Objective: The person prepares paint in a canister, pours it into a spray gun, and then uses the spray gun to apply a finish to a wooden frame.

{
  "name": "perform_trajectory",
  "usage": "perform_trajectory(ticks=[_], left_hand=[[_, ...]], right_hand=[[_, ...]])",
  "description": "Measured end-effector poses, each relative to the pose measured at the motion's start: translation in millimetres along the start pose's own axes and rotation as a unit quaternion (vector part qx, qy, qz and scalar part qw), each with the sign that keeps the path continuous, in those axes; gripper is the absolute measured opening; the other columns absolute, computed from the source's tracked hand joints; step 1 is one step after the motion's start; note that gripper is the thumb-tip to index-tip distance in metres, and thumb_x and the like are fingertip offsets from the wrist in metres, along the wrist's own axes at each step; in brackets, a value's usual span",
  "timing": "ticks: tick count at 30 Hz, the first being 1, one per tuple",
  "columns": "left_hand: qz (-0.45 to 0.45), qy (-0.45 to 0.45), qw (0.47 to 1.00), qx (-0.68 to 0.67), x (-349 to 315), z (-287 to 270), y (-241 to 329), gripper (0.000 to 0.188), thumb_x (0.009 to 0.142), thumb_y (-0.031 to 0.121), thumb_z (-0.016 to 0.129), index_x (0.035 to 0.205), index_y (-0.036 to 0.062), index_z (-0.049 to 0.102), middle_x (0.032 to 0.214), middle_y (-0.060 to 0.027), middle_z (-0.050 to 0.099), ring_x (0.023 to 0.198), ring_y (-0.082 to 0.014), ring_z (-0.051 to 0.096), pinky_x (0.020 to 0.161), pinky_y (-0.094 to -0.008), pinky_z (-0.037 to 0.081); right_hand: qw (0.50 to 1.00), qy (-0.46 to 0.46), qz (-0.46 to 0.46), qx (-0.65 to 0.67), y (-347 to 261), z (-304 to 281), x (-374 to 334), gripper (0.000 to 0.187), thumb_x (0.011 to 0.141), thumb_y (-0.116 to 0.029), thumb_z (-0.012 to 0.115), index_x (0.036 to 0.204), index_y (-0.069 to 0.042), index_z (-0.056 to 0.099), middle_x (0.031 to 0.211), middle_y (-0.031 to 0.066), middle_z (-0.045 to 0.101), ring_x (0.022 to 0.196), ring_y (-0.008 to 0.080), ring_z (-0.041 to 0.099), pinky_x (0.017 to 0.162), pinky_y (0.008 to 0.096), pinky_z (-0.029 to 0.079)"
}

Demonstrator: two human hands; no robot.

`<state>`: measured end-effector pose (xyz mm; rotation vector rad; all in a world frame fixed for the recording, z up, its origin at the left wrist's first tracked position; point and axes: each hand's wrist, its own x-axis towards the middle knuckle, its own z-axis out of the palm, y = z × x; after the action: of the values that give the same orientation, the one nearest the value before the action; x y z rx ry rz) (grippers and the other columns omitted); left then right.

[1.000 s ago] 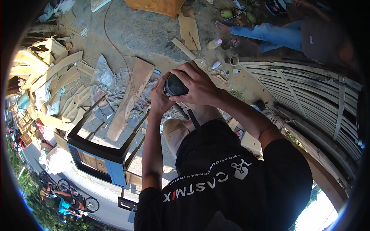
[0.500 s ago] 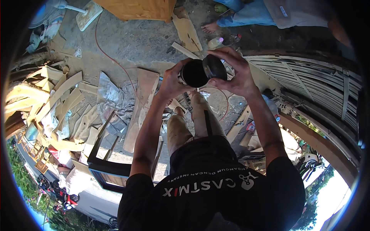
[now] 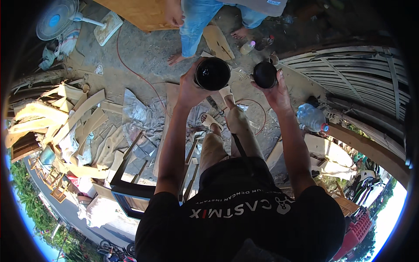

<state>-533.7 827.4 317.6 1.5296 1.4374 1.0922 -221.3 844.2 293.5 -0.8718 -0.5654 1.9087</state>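
One black cup (image 3: 212,74) sits in the left hand (image 3: 190,87) in the head view, its mouth turned up toward the camera, probably so nothing inside spills; whether it holds liquid I cannot tell. The left fingers curl around its side. The right hand (image 3: 279,94) holds a round black lid (image 3: 265,74) by its edge, thumb and fingers spread around it, apart from the cup, which leaves the mouth uncovered. Beyond is another person in blue jeans (image 3: 194,26); a water jug (image 3: 311,117) is at right, wood scraps (image 3: 39,112) at left.
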Motion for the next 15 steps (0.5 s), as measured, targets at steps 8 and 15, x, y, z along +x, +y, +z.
perform_trajectory(ticks=[8,15], left_hand=[[-0.112,-0.014,0.993,0.017,-20,61,-75,0.081,0.065,0.011,0.095,0.137,0.0053,0.058,0.119,-0.0119,0.074,0.109,-0.0213,0.072,0.098,-0.0373,0.057],[-0.120,0.002,0.992,0.038,-8,146,-203,0.091,0.059,0.003,0.094,0.140,0.0049,0.054,0.124,-0.0109,0.072,0.110,-0.0217,0.072,0.099,-0.0369,0.057]], right_hand=[[0.895,0.098,0.043,-0.433,122,-142,110,0.067,0.089,-0.044,0.079,0.136,-0.001,0.058,0.107,0.0112,0.073,0.094,0.0209,0.072,0.085,0.0351,0.059],[0.706,0.060,-0.028,-0.705,279,-299,275,0.082,0.078,-0.043,0.085,0.142,-0.008,0.048,0.129,0.0232,0.061,0.119,0.0431,0.061,0.098,0.0529,0.052]])
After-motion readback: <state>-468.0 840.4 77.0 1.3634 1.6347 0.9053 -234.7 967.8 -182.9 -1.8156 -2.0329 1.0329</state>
